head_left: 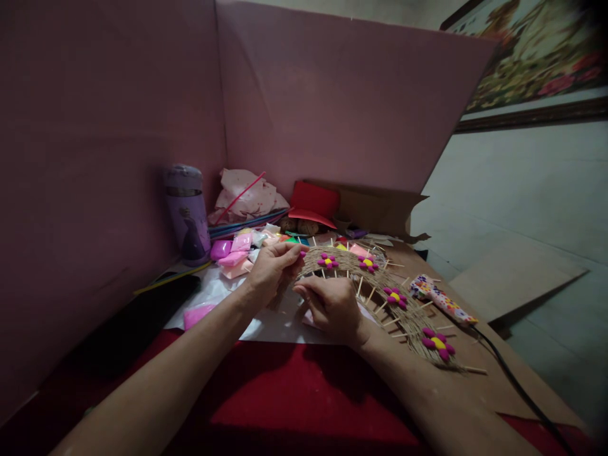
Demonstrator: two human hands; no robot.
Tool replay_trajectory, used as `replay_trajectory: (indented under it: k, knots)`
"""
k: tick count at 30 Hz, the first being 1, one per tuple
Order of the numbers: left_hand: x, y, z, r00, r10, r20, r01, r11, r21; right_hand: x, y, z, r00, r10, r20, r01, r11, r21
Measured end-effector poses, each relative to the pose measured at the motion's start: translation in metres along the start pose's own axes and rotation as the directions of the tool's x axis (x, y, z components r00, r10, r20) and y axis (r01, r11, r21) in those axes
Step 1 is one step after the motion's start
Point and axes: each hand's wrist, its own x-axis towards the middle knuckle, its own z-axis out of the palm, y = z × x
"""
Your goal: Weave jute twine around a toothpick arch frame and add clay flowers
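A curved band of woven twine (413, 325) on thin wooden sticks arches from between my hands toward the right. Magenta clay flowers with yellow centres, such as the flower (437, 344) near its lower end, sit along it. My left hand (274, 271) pinches the band's left end, with thumb and fingers beside a partly covered magenta flower (303, 254). Below the band's inner edge, my right hand (335, 307) is closed with thumb against fingers. Whatever it pinches is too small or hidden to make out.
Packets of coloured clay (232, 258) lie on a white sheet (270, 329). A purple bottle (187, 215) stands left. On brown cardboard (517, 380) rests a flower-patterned tool (441, 301) with a black cable. Pink panels (342, 101) rise behind; red paper (313, 202) leans there.
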Motion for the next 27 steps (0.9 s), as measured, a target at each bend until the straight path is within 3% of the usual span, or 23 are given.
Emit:
replay_trajectory:
  k: [27]
  knots:
    - [0.0001, -0.0008, -0.0015, 1.0, 0.006, -0.029, -0.005, 1.0, 0.027, -0.0005, 0.0, 0.0004, 1.0, -0.015, 0.01, 0.015, 1.0, -0.002]
